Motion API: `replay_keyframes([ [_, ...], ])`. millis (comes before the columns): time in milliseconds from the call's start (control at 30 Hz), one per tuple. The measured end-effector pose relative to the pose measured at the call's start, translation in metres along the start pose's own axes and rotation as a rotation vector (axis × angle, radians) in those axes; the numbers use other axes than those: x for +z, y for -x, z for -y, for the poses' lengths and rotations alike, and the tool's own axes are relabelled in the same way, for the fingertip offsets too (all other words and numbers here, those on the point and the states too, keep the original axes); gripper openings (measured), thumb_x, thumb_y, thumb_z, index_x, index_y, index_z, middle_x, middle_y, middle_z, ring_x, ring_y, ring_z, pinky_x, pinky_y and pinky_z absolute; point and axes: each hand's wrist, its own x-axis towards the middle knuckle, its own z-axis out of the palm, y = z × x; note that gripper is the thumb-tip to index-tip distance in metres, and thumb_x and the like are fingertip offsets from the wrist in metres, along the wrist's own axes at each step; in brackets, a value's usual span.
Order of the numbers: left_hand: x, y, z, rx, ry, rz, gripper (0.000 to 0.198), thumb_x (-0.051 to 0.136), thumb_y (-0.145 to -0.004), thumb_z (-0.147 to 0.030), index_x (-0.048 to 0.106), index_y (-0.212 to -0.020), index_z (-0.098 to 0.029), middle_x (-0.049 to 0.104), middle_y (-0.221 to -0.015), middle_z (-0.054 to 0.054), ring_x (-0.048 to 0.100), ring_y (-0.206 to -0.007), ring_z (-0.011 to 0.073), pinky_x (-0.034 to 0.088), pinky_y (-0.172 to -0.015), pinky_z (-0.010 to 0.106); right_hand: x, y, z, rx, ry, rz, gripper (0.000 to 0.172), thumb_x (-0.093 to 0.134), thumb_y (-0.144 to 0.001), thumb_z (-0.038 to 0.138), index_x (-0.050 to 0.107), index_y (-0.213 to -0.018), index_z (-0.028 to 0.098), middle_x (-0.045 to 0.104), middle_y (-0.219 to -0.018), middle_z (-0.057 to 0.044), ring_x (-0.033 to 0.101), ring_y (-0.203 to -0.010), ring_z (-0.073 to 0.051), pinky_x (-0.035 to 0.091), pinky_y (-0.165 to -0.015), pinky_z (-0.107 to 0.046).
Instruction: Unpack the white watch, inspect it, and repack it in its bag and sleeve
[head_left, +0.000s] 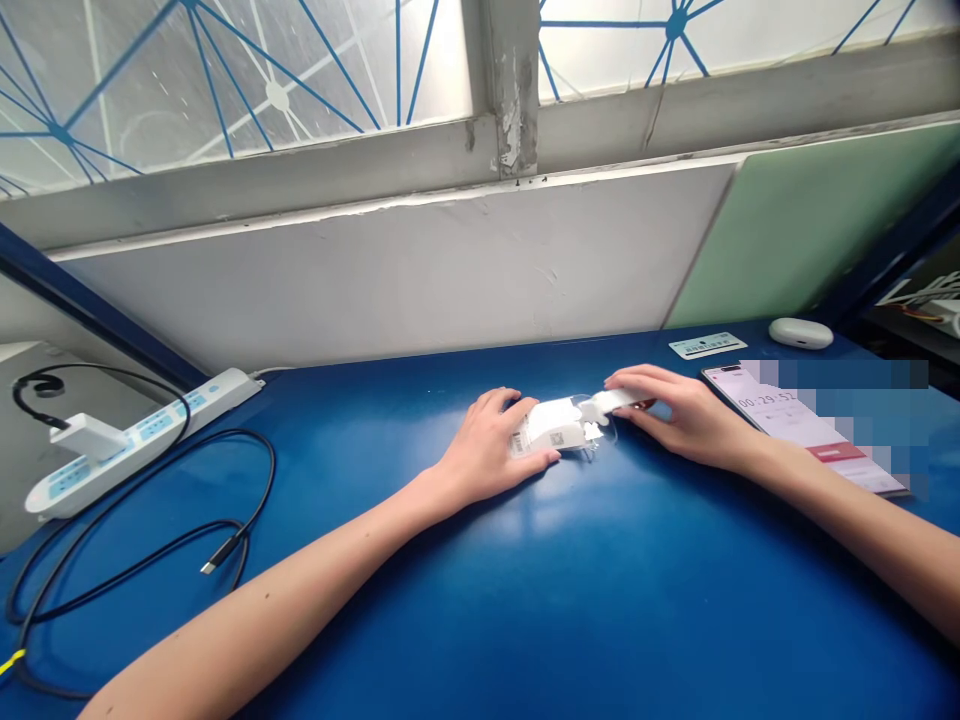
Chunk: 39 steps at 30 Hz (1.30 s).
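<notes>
In the middle of the blue table, my left hand is closed around the left end of a small white box. A printed label with a square code shows on the box's near side, and clear plastic seems to surround its right end. My right hand pinches a flat white piece between thumb and fingers. This piece reaches left to the box's right end. Whether it is joined to the box or apart from it I cannot tell. My right fingers partly cover it.
A phone showing a timer lies beside my right forearm. Behind it are a small printed card and a white oval case. On the left, a power strip holds a white plug, near a coiled black cable.
</notes>
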Motion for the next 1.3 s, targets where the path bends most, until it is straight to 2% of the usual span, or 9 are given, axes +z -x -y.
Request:
replay_keyframes([
  [200, -0.001, 0.001, -0.002, -0.012, -0.013, 0.034, 0.064, 0.073, -0.079, -0.055, 0.061, -0.131, -0.019, 0.053, -0.137, 0.019, 0.045, -0.134, 0.0387, 0.039, -0.109, 0.055, -0.005, -0.007, 0.013, 0.056, 0.069, -0.333, 0.024, 0.065, -0.091, 0.027, 0.067, -0.114, 0.023, 0.071, -0.109, -0.011, 0.068, -0.101, -0.028, 0.059, -0.081, -0.043],
  [300, -0.001, 0.001, -0.004, -0.013, -0.021, 0.039, 0.074, 0.075, -0.075, -0.056, 0.057, -0.136, -0.019, 0.051, -0.14, 0.019, 0.043, -0.136, 0.0393, 0.037, -0.111, 0.056, 0.003, -0.004, 0.021, 0.036, 0.016, -0.286, 0.024, 0.064, -0.091, 0.024, 0.066, -0.116, 0.024, 0.07, -0.111, -0.011, 0.068, -0.099, -0.027, 0.061, -0.074, -0.039],
  [500, 0.001, -0.002, -0.002, -0.021, 0.005, 0.046, 0.081, 0.076, -0.073, -0.059, 0.053, -0.137, -0.015, 0.053, -0.14, 0.021, 0.044, -0.136, 0.04, 0.036, -0.112, 0.056, 0.021, 0.006, 0.024, 0.013, -0.081, -0.155, 0.031, 0.063, -0.093, 0.022, 0.063, -0.124, 0.027, 0.066, -0.12, -0.01, 0.069, -0.096, -0.023, 0.063, -0.075, -0.038],
  [667, 0.002, -0.003, 0.002, -0.074, 0.175, -0.029, 0.116, 0.08, -0.068, -0.063, 0.022, -0.156, -0.016, 0.044, -0.149, 0.023, 0.043, -0.138, 0.0412, 0.038, -0.11, 0.059, 0.025, 0.008, 0.021, -0.005, -0.02, -0.197, 0.032, 0.062, -0.094, 0.022, 0.063, -0.126, 0.028, 0.067, -0.12, -0.011, 0.069, -0.102, -0.026, 0.062, -0.084, -0.044],
  [767, 0.002, -0.003, 0.001, -0.026, 0.258, -0.191, 0.107, 0.079, -0.074, -0.054, 0.02, -0.155, -0.019, 0.043, -0.15, 0.021, 0.046, -0.137, 0.0373, 0.042, -0.109, 0.054, 0.024, 0.007, 0.022, -0.004, 0.022, -0.263, 0.033, 0.062, -0.093, 0.023, 0.064, -0.126, 0.026, 0.067, -0.12, -0.012, 0.067, -0.108, -0.029, 0.06, -0.089, -0.047],
  [900, -0.001, 0.0, -0.011, 0.122, 0.159, -0.425, 0.079, 0.069, -0.085, -0.039, 0.029, -0.15, -0.019, 0.048, -0.146, 0.017, 0.047, -0.137, 0.0324, 0.041, -0.112, 0.05, 0.018, 0.006, 0.031, -0.014, 0.01, -0.25, 0.028, 0.059, -0.095, 0.025, 0.066, -0.122, 0.025, 0.07, -0.113, -0.012, 0.069, -0.101, -0.028, 0.062, -0.082, -0.043],
  [1000, -0.004, 0.003, -0.022, 0.252, 0.082, -0.475, 0.058, 0.065, -0.088, -0.031, 0.043, -0.139, -0.017, 0.055, -0.139, 0.017, 0.047, -0.136, 0.0307, 0.04, -0.114, 0.049, 0.012, 0.005, 0.04, -0.064, 0.001, -0.201, 0.022, 0.06, -0.095, 0.028, 0.07, -0.114, 0.026, 0.074, -0.103, -0.01, 0.072, -0.091, -0.026, 0.061, -0.08, -0.042],
  [1233, -0.011, -0.001, -0.037, 0.285, 0.153, -0.21, 0.027, 0.06, -0.092, -0.028, 0.063, -0.116, -0.016, 0.071, -0.117, 0.012, 0.053, -0.132, 0.0316, 0.037, -0.115, 0.048, 0.0, -0.014, 0.064, -0.16, -0.069, -0.165, 0.007, 0.071, -0.087, 0.033, 0.073, -0.093, 0.029, 0.077, -0.084, -0.005, 0.07, -0.07, -0.023, 0.059, -0.066, -0.039],
  [1300, -0.014, -0.001, -0.039, 0.264, 0.274, -0.065, 0.027, 0.05, -0.098, -0.025, 0.061, -0.12, -0.015, 0.07, -0.121, 0.012, 0.061, -0.122, 0.028, 0.046, -0.106, 0.042, -0.002, -0.025, 0.072, -0.111, -0.109, -0.197, 0.01, 0.074, -0.084, 0.037, 0.073, -0.089, 0.029, 0.076, -0.091, -0.007, 0.071, -0.076, -0.025, 0.06, -0.073, -0.041],
])
